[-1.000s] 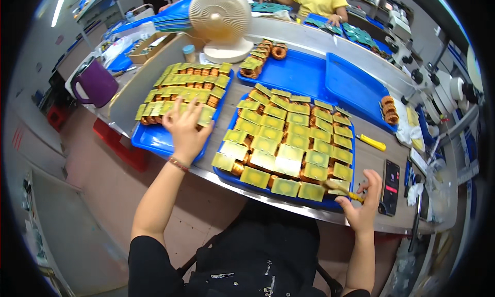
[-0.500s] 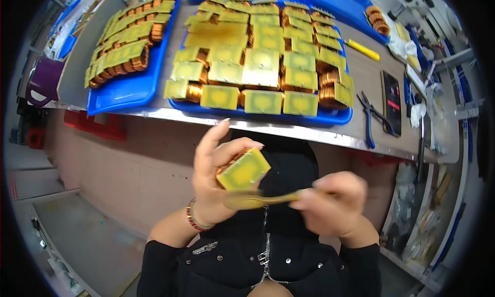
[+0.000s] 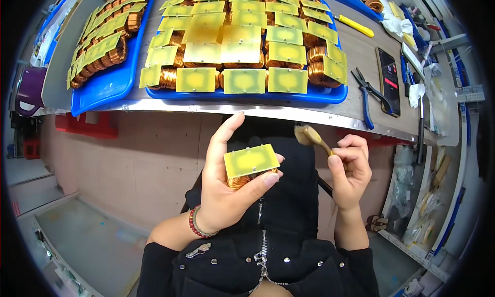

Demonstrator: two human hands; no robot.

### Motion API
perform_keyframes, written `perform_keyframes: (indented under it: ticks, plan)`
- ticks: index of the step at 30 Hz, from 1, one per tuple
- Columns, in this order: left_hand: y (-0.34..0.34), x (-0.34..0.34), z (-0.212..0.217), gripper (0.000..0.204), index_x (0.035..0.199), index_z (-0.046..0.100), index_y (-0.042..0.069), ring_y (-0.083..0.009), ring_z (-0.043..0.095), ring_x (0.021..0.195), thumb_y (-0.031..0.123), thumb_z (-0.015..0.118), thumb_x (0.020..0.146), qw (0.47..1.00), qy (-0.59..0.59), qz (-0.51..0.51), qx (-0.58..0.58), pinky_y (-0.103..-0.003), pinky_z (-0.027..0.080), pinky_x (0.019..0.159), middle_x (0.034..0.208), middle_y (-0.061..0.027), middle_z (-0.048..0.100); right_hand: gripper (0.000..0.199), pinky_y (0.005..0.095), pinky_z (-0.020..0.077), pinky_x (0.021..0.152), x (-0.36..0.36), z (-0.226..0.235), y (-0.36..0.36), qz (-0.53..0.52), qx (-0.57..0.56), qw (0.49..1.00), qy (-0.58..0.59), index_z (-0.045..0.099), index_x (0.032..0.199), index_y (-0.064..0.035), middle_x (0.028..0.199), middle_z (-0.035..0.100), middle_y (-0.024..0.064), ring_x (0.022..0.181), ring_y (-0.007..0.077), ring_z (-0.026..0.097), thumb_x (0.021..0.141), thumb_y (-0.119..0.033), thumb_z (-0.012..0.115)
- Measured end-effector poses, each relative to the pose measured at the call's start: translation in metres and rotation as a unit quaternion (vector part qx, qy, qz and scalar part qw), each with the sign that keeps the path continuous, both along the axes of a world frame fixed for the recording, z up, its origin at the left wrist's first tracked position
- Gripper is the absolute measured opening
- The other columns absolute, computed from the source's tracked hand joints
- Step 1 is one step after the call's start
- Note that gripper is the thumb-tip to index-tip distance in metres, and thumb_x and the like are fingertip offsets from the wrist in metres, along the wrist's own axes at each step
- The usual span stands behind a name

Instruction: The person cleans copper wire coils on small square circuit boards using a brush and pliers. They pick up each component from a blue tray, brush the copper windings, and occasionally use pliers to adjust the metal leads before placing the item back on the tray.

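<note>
My left hand [image 3: 223, 181] is closed round a copper-wound coil with a yellow-green board [image 3: 251, 160] on top, small metal pins showing along the board's edges. It is held over my lap, in front of the table edge. In my right hand [image 3: 352, 170] is a small brush [image 3: 311, 136], gripped by its thin handle between thumb and fingers. The bristles point up and to the left, apart from the coil. Across the table edge, a blue tray [image 3: 330, 96] holds rows of similar coils with yellow-green boards.
Another blue tray [image 3: 108, 91] of coils stands at the left, beside a purple mug [image 3: 31, 88]. On the right of the table lie pliers [image 3: 367, 97], a dark phone [image 3: 388, 80] and a yellow-handled tool [image 3: 356, 26]. The table's metal edge [image 3: 206, 105] runs in front of me.
The brush has moved away from the coil, up and to the right, with my right hand. My left hand has turned the coil so its board sits more level. The table appears higher in view.
</note>
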State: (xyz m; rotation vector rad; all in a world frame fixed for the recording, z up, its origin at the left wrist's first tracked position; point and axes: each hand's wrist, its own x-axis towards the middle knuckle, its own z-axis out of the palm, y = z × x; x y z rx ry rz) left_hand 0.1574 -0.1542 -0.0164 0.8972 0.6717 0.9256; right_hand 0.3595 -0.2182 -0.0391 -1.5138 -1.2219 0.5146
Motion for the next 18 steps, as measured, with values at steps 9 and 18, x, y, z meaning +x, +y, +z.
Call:
perform_keyframes:
  ticks: [9,18]
  plan:
    - [-0.004,0.01,0.009,0.086,0.138,0.008,0.007,-0.0274,0.064,0.082,0.01,0.068,0.076,0.993,-0.036,-0.042,-0.107,-0.036,0.055,0.07,0.095,-0.0215,0.06,0.077,0.0169,0.0329,0.053,-0.017,-0.023,-0.002,0.167,0.049,0.949,0.261,0.044,0.116,-0.0025,0.113,0.044,0.009,0.064,0.0056,0.041,0.053,-0.014,0.086]
    - [-0.011,0.013,-0.009,0.073,0.131,0.017,0.005,-0.0176,0.051,0.1,0.002,0.066,0.077,0.991,-0.094,-0.065,-0.067,-0.029,0.042,0.087,0.106,-0.013,0.05,0.069,0.024,0.048,0.067,-0.044,-0.02,0.015,0.221,0.133,0.958,0.124,0.046,0.117,-0.0017,0.112,0.053,0.0168,0.088,0.0184,0.057,0.061,-0.019,0.081]
